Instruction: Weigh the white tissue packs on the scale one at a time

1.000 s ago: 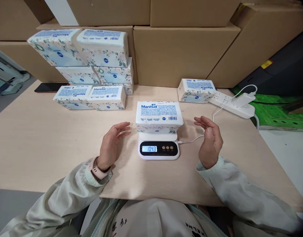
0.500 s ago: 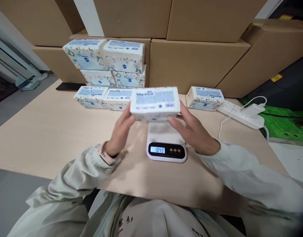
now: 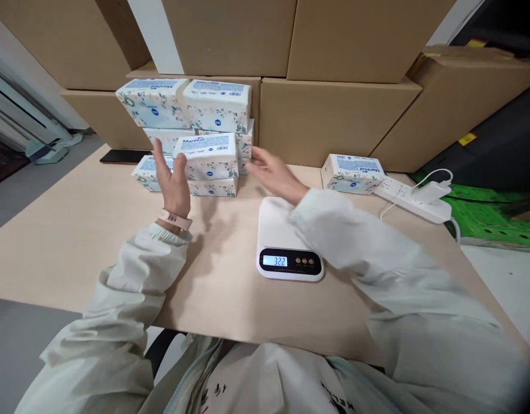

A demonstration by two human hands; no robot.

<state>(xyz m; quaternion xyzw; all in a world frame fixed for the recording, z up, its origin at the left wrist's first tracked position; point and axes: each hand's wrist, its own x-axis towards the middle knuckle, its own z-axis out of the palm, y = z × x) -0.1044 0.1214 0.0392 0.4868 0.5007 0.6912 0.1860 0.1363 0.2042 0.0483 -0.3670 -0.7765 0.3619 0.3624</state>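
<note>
A white tissue pack (image 3: 210,154) with blue print and a flower pattern rests on top of another pack (image 3: 213,188) in the front row. My left hand (image 3: 174,187) is at its left end, fingers raised and thumb apart; whether the thumb touches the pack I cannot tell. To the right, my right hand (image 3: 276,175) reaches toward it with fingers stretched out, a small gap from the wrapper. Below my right forearm lies a white digital scale (image 3: 269,227), its display (image 3: 275,261) lit and reading 32.2. My right sleeve hides part of its plate.
More tissue packs (image 3: 155,106) are stacked behind, against cardboard boxes (image 3: 329,118). A single pack (image 3: 352,175) stands at the right, beside a white power strip (image 3: 414,198) with a plugged charger and cable. A dark phone (image 3: 125,156) lies at the table's back left.
The tissue pack went from above the scale to the left, onto the front-row pack, and both hands let go of it. The display changed from 104.3 to 32.2.
</note>
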